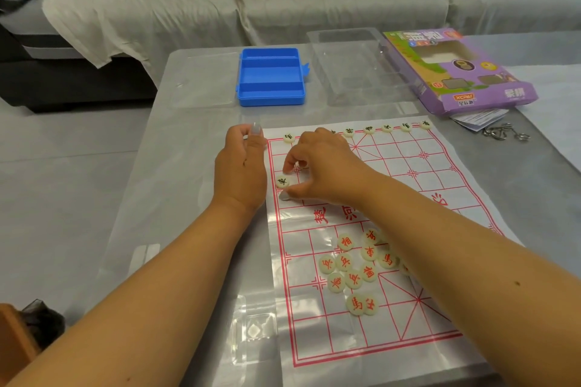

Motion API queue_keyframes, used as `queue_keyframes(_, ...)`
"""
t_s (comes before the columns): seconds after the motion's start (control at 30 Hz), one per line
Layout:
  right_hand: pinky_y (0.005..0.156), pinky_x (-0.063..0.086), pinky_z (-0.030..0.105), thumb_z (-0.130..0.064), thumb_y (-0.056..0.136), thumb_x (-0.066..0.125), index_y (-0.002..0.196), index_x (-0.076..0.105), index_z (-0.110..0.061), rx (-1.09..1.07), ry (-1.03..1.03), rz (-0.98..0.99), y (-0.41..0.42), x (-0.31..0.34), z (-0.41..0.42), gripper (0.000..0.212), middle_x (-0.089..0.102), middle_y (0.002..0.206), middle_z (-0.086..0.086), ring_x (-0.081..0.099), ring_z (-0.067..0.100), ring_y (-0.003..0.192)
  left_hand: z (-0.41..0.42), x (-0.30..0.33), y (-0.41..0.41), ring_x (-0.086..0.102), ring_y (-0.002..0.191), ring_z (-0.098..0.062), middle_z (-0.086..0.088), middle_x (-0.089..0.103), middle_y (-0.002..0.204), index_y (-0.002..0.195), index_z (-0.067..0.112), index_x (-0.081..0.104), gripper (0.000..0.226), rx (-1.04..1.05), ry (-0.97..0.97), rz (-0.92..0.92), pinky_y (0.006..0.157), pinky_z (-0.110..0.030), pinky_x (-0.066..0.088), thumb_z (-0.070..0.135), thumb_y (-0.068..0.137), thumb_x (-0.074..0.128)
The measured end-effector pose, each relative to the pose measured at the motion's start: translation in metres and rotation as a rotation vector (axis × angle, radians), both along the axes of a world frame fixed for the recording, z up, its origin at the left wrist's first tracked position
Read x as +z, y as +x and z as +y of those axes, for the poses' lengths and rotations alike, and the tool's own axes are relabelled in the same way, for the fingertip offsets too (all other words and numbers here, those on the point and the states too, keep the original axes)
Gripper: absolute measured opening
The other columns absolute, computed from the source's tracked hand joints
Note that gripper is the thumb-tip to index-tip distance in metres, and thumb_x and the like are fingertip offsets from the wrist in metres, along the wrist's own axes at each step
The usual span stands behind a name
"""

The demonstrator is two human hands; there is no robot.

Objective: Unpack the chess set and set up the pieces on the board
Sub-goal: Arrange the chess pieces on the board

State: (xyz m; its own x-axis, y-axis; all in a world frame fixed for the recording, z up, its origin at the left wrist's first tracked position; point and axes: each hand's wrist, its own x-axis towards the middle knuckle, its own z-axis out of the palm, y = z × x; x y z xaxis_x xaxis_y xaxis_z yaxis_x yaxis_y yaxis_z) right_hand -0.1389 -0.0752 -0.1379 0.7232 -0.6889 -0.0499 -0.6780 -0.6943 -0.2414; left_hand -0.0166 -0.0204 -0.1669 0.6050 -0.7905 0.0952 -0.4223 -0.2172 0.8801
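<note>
Your right hand point(317, 166) reaches across the paper board point(440, 198), forefinger and thumb curled either side of a black-marked piece point(283, 181) at the board's left edge; the thumb lies just beside it, and whether the fingertips actually pinch it cannot be told. Your left hand point(240, 166) hovers just beside the right, off the board's left edge over the table point(188, 166), fingers curled inward and thumb up; whether it holds anything cannot be told. Beyond your right hand, a row of black-marked pieces point(386, 128) lines the far edge of the board. Nearer you than the hands, red-marked pieces point(352, 270) lie in a loose heap on the board. Farther off past the hands sit an open blue case point(270, 77), a clear plastic tray point(355, 66) and a purple box point(456, 72).
</note>
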Motion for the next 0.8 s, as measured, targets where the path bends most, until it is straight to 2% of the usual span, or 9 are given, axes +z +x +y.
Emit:
queue_keyframes(0.1,0.097,0.033,0.032,-0.052,0.081,0.064,0.112,0.064,-0.032,0.026,-0.016,0.012,0.006,-0.001,0.003,0.037,0.054,0.12,-0.006,0.042,0.015,0.113,0.001,0.002,-0.001,0.052,0.097,-0.009,-0.001,0.062,0.116,0.124,0.017,0.046,0.047,0.002,-0.01,-0.001,0.08,-0.015,0.033,0.047,0.098,0.022)
queue_keyframes(0.2,0.09,0.034,0.03,-0.05,0.081,0.065,0.109,0.066,-0.031,-0.002,-0.02,-0.023,0.01,0.0,-0.004,0.035,0.056,0.111,-0.006,0.043,0.014,0.106,0.001,0.002,-0.002,0.05,0.097,-0.009,-0.001,0.061,0.118,0.125,0.017,0.045,0.047,0.021,-0.007,0.002,0.083,-0.017,0.033,0.047,0.098,0.022)
queue_keyframes(0.27,0.081,0.031,0.026,-0.05,0.08,0.066,0.108,0.067,-0.031,-0.07,-0.045,-0.087,0.016,0.0,-0.016,0.034,0.055,0.104,-0.006,0.042,0.011,0.097,0.0,0.001,-0.001,0.049,0.096,-0.008,0.002,0.058,0.115,0.126,0.018,0.044,0.046,0.044,-0.004,0.011,0.077,-0.011,0.031,0.047,0.098,0.022)
queue_keyframes(0.33,0.079,0.031,0.026,-0.05,0.08,0.066,0.109,0.067,-0.031,-0.137,-0.083,-0.129,0.025,0.0,-0.029,0.034,0.055,0.101,-0.006,0.044,0.012,0.098,-0.001,0.001,0.0,0.049,0.088,-0.006,0.006,0.054,0.108,0.125,0.018,0.043,0.043,0.072,-0.005,0.025,0.066,-0.004,0.026,0.046,0.099,0.023)
queue_keyframes(0.43,0.083,0.035,0.028,-0.051,0.08,0.065,0.108,0.067,-0.032,-0.191,-0.118,-0.145,0.043,-0.003,-0.041,0.033,0.058,0.106,-0.005,0.047,0.016,0.106,-0.001,0.001,0.002,0.047,0.074,-0.001,0.009,0.051,0.102,0.123,0.017,0.043,0.04,0.095,-0.017,0.036,0.058,0.001,0.026,0.044,0.1,0.023)
queue_keyframes(0.5,0.088,0.038,0.031,-0.052,0.08,0.066,0.106,0.066,-0.033,-0.207,-0.116,-0.135,0.052,-0.006,-0.046,0.033,0.058,0.108,-0.004,0.047,0.017,0.109,-0.001,0.0,0.003,0.047,0.073,0.001,0.008,0.052,0.101,0.122,0.016,0.043,0.039,0.088,-0.023,0.032,0.055,0.004,0.031,0.042,0.1,0.024)
queue_keyframes(0.6,0.092,0.038,0.033,-0.051,0.08,0.066,0.107,0.066,-0.033,-0.224,-0.1,-0.108,0.059,-0.009,-0.049,0.033,0.058,0.11,-0.004,0.046,0.018,0.112,-0.001,-0.001,0.004,0.047,0.072,0.0,0.006,0.054,0.1,0.12,0.017,0.044,0.038,0.079,-0.024,0.032,0.054,0.01,0.028,0.042,0.1,0.024)
queue_keyframes(0.8,0.092,0.037,0.033,-0.05,0.08,0.066,0.109,0.065,-0.031,-0.213,-0.078,-0.071,0.063,-0.012,-0.053,0.035,0.06,0.115,-0.003,0.046,0.018,0.114,-0.001,0.001,0.002,0.046,0.07,-0.001,0.007,0.053,0.096,0.119,0.019,0.044,0.036,0.083,-0.019,0.042,0.052,0.005,0.031,0.043,0.1,0.024)
